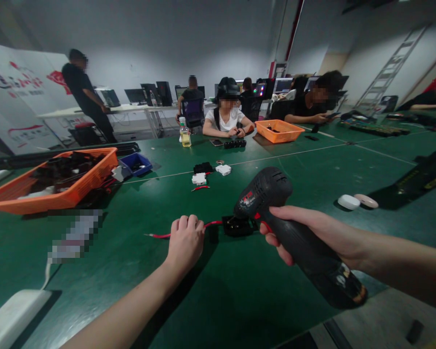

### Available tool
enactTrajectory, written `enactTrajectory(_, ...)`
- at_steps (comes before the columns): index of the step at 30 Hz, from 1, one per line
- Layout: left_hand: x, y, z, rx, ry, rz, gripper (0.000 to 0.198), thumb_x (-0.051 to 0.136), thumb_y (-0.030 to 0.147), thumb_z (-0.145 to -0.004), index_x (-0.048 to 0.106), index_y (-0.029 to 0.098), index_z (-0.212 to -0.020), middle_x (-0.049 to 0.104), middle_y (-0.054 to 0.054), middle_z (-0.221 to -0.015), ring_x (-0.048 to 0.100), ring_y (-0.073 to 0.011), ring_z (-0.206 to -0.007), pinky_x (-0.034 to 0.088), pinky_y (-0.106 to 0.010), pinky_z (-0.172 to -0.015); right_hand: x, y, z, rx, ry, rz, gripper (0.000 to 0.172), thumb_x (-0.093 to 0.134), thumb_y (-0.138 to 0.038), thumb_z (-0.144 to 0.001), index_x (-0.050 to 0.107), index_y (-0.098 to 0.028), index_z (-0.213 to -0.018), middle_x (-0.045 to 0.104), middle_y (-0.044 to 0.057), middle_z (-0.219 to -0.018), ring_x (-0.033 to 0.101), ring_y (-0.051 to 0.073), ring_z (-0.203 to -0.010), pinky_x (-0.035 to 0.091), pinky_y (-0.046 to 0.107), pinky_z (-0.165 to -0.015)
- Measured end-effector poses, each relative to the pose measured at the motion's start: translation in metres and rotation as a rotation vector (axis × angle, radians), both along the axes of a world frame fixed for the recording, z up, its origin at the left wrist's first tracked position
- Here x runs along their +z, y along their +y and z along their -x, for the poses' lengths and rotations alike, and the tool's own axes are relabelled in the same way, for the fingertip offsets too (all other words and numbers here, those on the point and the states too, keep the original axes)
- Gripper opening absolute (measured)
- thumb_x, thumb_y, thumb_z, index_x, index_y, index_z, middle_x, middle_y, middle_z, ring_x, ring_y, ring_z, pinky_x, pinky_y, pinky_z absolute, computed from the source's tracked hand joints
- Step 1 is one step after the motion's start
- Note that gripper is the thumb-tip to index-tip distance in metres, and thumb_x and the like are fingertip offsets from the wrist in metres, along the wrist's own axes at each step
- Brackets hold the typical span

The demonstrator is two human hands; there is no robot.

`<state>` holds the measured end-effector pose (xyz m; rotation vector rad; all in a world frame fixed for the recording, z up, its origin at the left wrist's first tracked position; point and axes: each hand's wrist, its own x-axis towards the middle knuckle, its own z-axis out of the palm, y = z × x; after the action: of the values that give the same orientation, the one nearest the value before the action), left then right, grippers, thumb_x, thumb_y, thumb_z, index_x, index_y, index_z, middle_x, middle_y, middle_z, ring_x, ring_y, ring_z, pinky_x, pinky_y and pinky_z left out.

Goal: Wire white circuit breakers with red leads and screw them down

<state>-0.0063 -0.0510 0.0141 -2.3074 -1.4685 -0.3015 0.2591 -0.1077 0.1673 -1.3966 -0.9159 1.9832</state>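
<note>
In my right hand (287, 232) is a black cordless screwdriver (265, 194) with a red trigger, its nose pointing down at a small black block (237, 226) on the table. The tip is hidden or too dark to make out, so I cannot tell whether it touches. A red wire (212, 223) runs leftward from the block. My left hand (186, 237) is closed around that wire, whose bare end sticks out past the fingers. Behind the block lie white connector-like pieces (199, 179), a black piece (202, 167) and a short red wire (201, 188).
An orange basket (51, 201) of dark parts and a blue bin (136, 165) stand left. Nearer are a white power strip (16, 320) and its cable. A bottle (185, 133), another orange basket (279, 132) and seated people are across the green table (131, 276). A white case (349, 202) lies right.
</note>
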Motion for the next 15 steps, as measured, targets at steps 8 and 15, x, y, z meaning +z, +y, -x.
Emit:
enactTrajectory(8, -0.0009, 0.0008, -0.0005, 0.011, 0.005, -0.007, 0.024, 0.045, 0.024, -0.097, 0.067, 0.018, -0.094, 0.060, -0.011, -0.098, 0.050, -0.0269, -0.090, 0.038, -0.043, -0.078, -0.0005, 0.0000, -0.0006, 0.019, -0.022, -0.011, 0.038, 0.061, -0.052, -0.089, 0.063, -0.015, -0.095, 0.068, 0.005, -0.077, 0.063, 0.013, -0.056, 0.048, 0.021, -0.048)
enactTrajectory(15, -0.0020, 0.0011, -0.0002, 0.001, -0.005, -0.027, 0.024, 0.045, 0.024, -0.097, 0.068, 0.017, -0.092, 0.060, -0.012, -0.096, 0.050, -0.0272, -0.089, 0.037, -0.043, -0.078, -0.0008, -0.0014, -0.0004, 0.015, -0.026, -0.008, 0.038, 0.060, -0.052, -0.089, 0.064, -0.015, -0.095, 0.067, 0.005, -0.076, 0.063, 0.013, -0.055, 0.049, 0.021, -0.048)
